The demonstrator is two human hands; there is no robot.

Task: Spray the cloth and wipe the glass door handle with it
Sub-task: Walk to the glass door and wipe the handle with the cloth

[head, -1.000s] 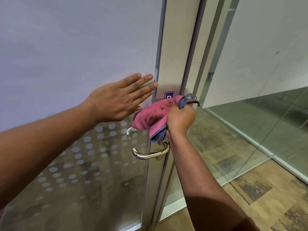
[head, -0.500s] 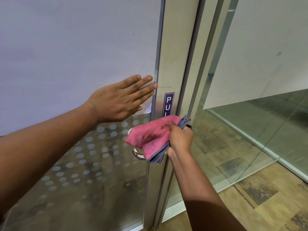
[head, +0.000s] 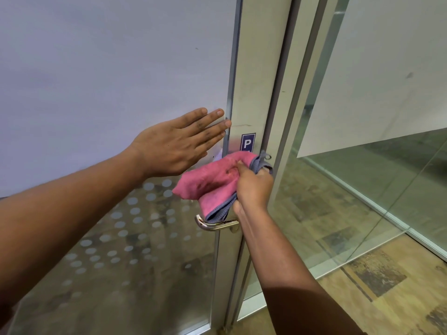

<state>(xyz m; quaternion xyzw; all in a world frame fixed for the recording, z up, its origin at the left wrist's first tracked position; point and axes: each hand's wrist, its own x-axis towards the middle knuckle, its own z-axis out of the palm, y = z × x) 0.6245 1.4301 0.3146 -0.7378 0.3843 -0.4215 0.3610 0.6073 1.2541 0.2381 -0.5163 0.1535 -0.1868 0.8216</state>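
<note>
Left hand [head: 176,146]: open and flat, fingers together, palm pressed to the frosted glass door [head: 108,81], holding nothing.
Right hand [head: 254,187]: closed around a bunched pink cloth [head: 210,182] with a grey-blue underside.
Cloth: against the metal door frame [head: 256,68], just above the handle and covering the lower part of a blue sign [head: 248,142].
Handle [head: 212,224]: chrome lever, its left end bare; the cloth's lower edge touches it.

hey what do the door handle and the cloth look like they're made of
The door handle looks like polished metal, perhaps chromed or stainless steel: it mirrors its surroundings. The cloth in the right hand looks like microfibre, pink with a grey side: fuzzy nap, stitched edge.
</note>
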